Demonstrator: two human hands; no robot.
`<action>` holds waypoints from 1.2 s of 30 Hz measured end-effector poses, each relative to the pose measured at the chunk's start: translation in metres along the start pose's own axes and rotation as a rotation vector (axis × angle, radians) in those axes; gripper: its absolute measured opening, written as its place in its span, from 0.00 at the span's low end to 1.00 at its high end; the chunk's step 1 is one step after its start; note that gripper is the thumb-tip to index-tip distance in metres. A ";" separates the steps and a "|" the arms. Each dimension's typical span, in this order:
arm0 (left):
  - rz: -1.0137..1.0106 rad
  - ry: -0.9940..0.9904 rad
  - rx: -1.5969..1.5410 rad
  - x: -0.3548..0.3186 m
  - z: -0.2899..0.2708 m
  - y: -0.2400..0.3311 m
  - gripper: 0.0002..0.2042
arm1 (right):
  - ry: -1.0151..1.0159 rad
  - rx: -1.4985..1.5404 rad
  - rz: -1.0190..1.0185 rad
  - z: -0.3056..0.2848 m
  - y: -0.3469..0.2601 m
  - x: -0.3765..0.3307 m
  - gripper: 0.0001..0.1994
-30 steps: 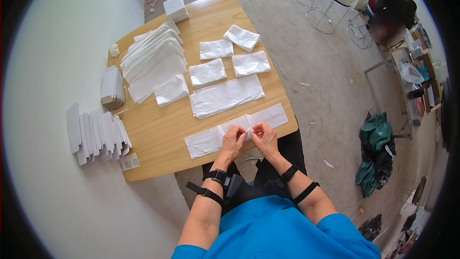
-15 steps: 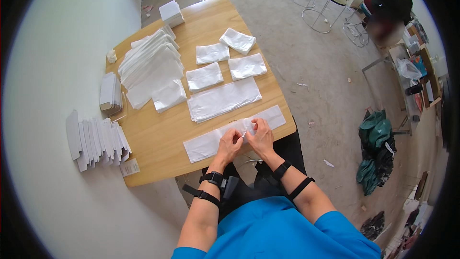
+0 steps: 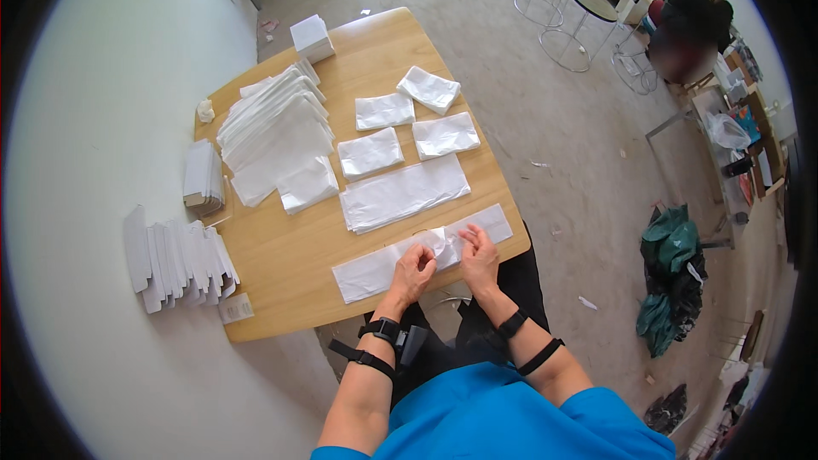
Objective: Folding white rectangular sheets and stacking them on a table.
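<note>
A long, flat white folded sheet (image 3: 371, 274) lies along the table's near edge, its middle raised and crumpled between my hands. My left hand (image 3: 413, 273) is closed, thumb and fingers pinched together at the near edge of that raised part. Just what the pinch holds is too small to make out. My right hand (image 3: 480, 262) rests over the sheet's right half, fingers bent but apart, holding nothing visible. A thin dark curved line shows behind the crumpled part. Beyond lies a wider folded white bundle (image 3: 405, 193), with several smaller folded white packets (image 3: 371, 153) behind it.
The wooden table (image 3: 290, 290) carries a fanned pile of white sheets (image 3: 277, 132) at left and a white card stack (image 3: 312, 39) at the far end. Flat white cartons (image 3: 183, 266) stand along the left wall. Stools (image 3: 591, 2), green and black bags (image 3: 669, 243) and another person (image 3: 690, 25) are at right.
My hands have moved apart. The right hand's fingers have opened from their pinch and shifted right, while the left stays closed. The whole view has tilted slightly.
</note>
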State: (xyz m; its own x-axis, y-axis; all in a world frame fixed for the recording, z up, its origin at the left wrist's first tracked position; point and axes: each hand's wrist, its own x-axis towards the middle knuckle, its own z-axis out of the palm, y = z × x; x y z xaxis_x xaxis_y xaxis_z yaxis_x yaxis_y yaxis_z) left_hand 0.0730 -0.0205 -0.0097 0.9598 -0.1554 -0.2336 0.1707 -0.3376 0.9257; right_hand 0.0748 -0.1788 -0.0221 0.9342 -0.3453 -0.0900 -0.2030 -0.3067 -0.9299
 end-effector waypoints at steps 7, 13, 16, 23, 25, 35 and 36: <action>-0.045 -0.013 -0.042 -0.002 -0.001 0.003 0.06 | -0.325 -0.008 0.158 -0.001 -0.016 -0.003 0.26; -0.009 0.019 -0.025 0.001 -0.001 -0.001 0.06 | -0.043 0.008 0.077 -0.004 -0.034 -0.002 0.26; -0.017 0.039 -0.025 -0.001 -0.009 0.001 0.06 | -0.191 -0.050 0.068 -0.001 -0.032 -0.004 0.24; 0.086 0.014 0.013 0.002 0.008 -0.016 0.08 | -0.333 0.090 0.236 0.006 0.008 0.013 0.25; 0.001 0.005 -0.057 -0.003 0.003 -0.010 0.08 | -0.340 0.156 0.320 0.008 0.007 0.015 0.27; -0.058 0.859 -1.144 -0.080 -0.064 -0.054 0.06 | -0.337 0.085 0.318 0.017 -0.004 0.019 0.27; -0.081 0.907 -1.184 -0.090 -0.075 -0.061 0.07 | -0.340 0.085 0.318 0.017 -0.003 0.020 0.27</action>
State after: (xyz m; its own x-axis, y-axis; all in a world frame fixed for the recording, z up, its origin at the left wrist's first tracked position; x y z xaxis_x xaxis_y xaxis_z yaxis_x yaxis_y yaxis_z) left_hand -0.0071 0.0835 -0.0226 0.6714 0.5917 -0.4463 -0.1206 0.6814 0.7219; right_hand 0.0987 -0.1692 -0.0271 0.8757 -0.0960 -0.4732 -0.4828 -0.1544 -0.8620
